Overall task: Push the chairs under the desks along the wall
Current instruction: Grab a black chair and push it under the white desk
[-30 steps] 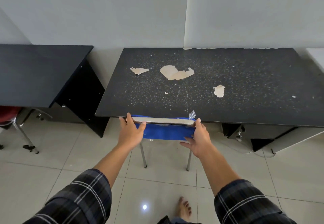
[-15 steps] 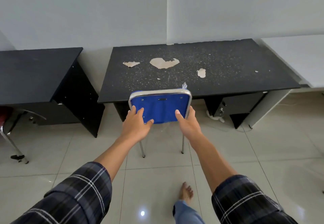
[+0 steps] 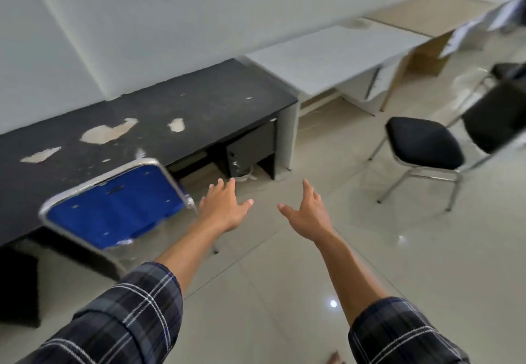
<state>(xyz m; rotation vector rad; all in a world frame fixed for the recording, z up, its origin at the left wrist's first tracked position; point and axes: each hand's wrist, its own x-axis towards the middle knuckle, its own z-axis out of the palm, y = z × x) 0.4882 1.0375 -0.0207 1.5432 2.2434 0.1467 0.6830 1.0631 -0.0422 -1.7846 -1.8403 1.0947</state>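
Note:
A blue chair [image 3: 113,207] with a metal frame stands tucked against the black desk [image 3: 176,110] with peeling patches on its top. Only the chair's backrest and part of a leg show. My left hand [image 3: 225,207] hovers open just right of the backrest, not touching it. My right hand [image 3: 307,215] is open too, further right, over bare floor. A black padded chair [image 3: 424,144] on a chrome frame stands out on the floor at the right, away from the white desk [image 3: 336,50] along the wall.
Beyond the white desk a beige desk [image 3: 432,13] continues the row. Another dark chair back [image 3: 501,116] shows at the right edge. A small drawer unit [image 3: 250,147] sits under the black desk. Glossy tiled floor spreads between me and the chairs.
Both hands have let go of the blue chair's backrest and opened. My view has swung to the right, bringing the white desk and the black chair into sight.

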